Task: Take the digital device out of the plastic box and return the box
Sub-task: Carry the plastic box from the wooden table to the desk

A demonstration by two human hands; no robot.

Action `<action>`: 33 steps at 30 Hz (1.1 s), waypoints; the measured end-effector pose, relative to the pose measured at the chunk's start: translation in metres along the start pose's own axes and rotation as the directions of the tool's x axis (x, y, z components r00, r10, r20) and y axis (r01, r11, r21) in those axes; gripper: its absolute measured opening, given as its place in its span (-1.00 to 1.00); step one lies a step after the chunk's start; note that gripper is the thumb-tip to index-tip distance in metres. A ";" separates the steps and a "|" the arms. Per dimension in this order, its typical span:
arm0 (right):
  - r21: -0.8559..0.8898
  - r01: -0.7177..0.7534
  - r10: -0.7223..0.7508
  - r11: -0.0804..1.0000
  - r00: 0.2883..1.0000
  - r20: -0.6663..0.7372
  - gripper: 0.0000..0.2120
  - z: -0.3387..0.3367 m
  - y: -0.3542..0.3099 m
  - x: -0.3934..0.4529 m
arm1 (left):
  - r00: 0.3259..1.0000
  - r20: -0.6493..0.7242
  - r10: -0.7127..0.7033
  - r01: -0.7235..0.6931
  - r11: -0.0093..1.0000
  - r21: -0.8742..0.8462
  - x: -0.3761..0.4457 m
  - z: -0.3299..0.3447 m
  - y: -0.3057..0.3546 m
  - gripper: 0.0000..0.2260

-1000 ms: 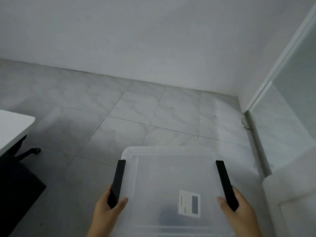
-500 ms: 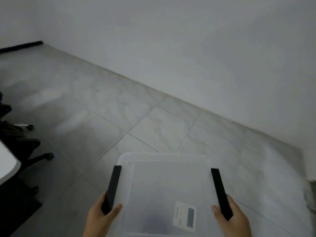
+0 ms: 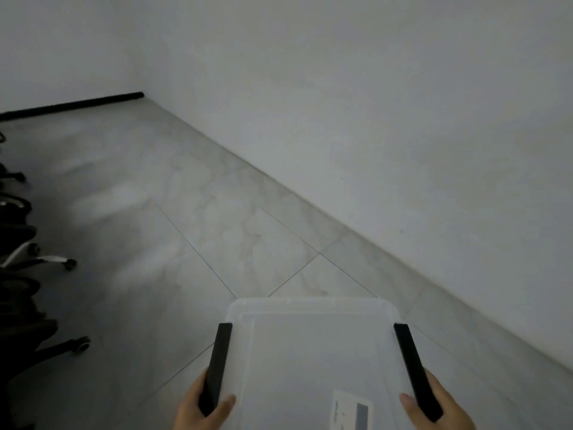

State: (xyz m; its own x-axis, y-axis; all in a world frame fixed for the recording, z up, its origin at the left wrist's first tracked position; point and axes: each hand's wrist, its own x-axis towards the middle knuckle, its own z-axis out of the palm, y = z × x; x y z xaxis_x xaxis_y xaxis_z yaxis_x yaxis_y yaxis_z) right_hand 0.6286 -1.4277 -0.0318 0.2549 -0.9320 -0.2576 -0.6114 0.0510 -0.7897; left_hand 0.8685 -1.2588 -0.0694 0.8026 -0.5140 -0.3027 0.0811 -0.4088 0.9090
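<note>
I carry a translucent plastic box (image 3: 313,352) with a closed lid at the bottom centre of the head view, above the floor. Black clip handles run along its two sides. My left hand (image 3: 201,408) grips the left black handle (image 3: 217,364), thumb on the lid. My right hand (image 3: 437,408) grips the right black handle (image 3: 414,367) the same way. A white label (image 3: 352,414) with a grey patch sits on the lid near me. What lies inside the box is not visible through the lid.
Grey marble floor tiles (image 3: 235,231) stretch ahead to a white wall (image 3: 372,119) running diagonally on the right. Black office chair bases and castors (image 3: 37,262) crowd the left edge. A black skirting strip (image 3: 71,105) lines the far left wall.
The view has swung left: the glass door at the right has left the frame, and the chairs and room corner have come in. Both hands keep the same hold on the box.
</note>
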 end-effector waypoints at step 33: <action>-0.004 0.325 -0.289 0.946 0.845 0.450 -0.48 0.528 -0.565 0.673 | 0.781 -0.586 -0.215 0.098 0.970 -0.224 0.791 -0.175 0.201 -0.54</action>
State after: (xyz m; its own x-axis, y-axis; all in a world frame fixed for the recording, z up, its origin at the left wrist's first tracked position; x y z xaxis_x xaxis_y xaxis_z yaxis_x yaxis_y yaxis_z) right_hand 1.5410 -1.8941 -0.0534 0.7289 -0.6410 -0.2404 -0.4984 -0.2562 -0.8282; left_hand 1.6226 -1.6155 -0.0759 0.9560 0.1283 -0.2637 0.2899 -0.2778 0.9159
